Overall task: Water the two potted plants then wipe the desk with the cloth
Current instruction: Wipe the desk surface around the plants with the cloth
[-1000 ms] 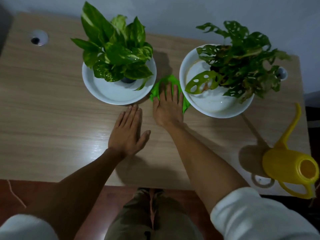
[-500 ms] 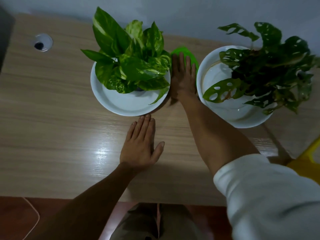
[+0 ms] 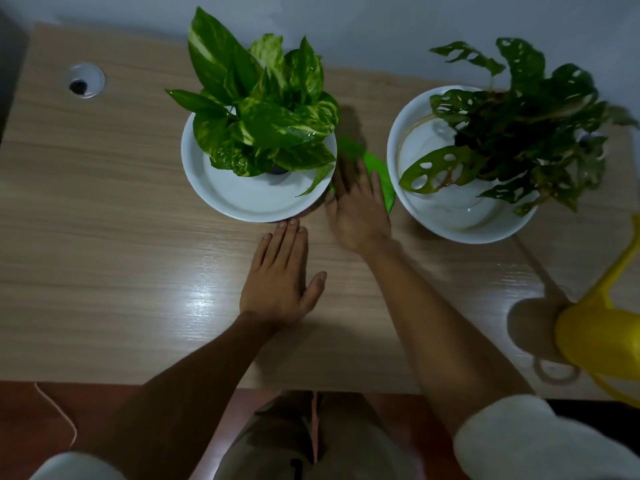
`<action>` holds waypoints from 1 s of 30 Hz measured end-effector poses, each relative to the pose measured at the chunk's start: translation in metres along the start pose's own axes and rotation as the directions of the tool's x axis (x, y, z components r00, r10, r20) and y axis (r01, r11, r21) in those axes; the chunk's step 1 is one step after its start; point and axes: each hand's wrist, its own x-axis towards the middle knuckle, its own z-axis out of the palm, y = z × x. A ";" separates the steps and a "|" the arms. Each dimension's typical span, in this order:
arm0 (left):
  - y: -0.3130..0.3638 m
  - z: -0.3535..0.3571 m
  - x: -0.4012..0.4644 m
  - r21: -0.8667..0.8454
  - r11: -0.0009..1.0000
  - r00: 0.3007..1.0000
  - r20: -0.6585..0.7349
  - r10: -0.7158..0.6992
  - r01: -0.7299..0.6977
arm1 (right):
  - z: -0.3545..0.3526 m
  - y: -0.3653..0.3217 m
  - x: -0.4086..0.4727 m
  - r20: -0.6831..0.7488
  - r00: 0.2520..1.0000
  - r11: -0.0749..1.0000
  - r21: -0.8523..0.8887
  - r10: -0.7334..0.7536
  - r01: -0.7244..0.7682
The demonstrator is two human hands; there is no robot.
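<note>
Two potted plants stand on white saucers at the back of the wooden desk (image 3: 104,237): a variegated leafy plant (image 3: 263,112) on the left saucer (image 3: 242,202), and a dark plant with holed leaves (image 3: 519,133) on the right saucer (image 3: 433,209). Between the saucers lies a bright green cloth (image 3: 377,174). My right hand (image 3: 356,206) presses flat on the cloth, fingers spread, covering most of it. My left hand (image 3: 280,271) lies flat and open on the desk, fingertips just touching the left saucer's front rim.
A yellow watering can (image 3: 599,341) stands at the desk's right front edge, spout pointing up and back. A round cable hole (image 3: 83,81) sits at the back left. The wall runs behind the plants. My legs show below the desk's front edge.
My right hand has drawn the green cloth back toward me from the far gap between the saucers. My left hand stays flat on the desk.
</note>
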 end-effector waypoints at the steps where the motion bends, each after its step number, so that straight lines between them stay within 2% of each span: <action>1: 0.000 0.000 0.000 0.004 1.000 1.000 0.004 0.002 -0.002 | 0.002 -0.004 -0.017 0.004 1.000 1.000 0.009 -0.004 0.004; 6: 0.002 0.000 -0.001 0.016 1.000 1.000 0.000 0.004 -0.004 | 0.005 -0.010 -0.059 0.040 0.999 0.999 -0.025 -0.032 0.033; 12: 0.002 0.000 0.000 0.005 1.000 1.000 0.021 -0.007 0.007 | -0.005 0.010 0.027 -0.008 1.000 1.000 -0.027 0.005 -0.005; 16: 0.001 0.000 0.001 0.013 1.000 1.000 0.023 -0.014 0.014 | -0.006 0.017 0.047 -0.027 0.999 0.999 -0.026 -0.023 0.022; 23: 0.004 -0.002 -0.003 -0.047 0.998 0.999 -0.015 -0.035 0.034 | 0.005 0.006 -0.009 0.010 1.000 1.000 -0.002 -0.011 0.011; 27: -0.011 -0.015 -0.026 -0.052 0.983 0.984 -0.013 -0.177 0.176 | 0.015 -0.023 -0.050 0.007 1.000 1.000 -0.018 0.022 -0.022; 30: -0.045 -0.030 -0.050 -0.018 0.975 0.974 0.038 -0.223 0.223 | 0.023 -0.054 -0.072 0.000 0.998 0.998 0.003 0.059 -0.059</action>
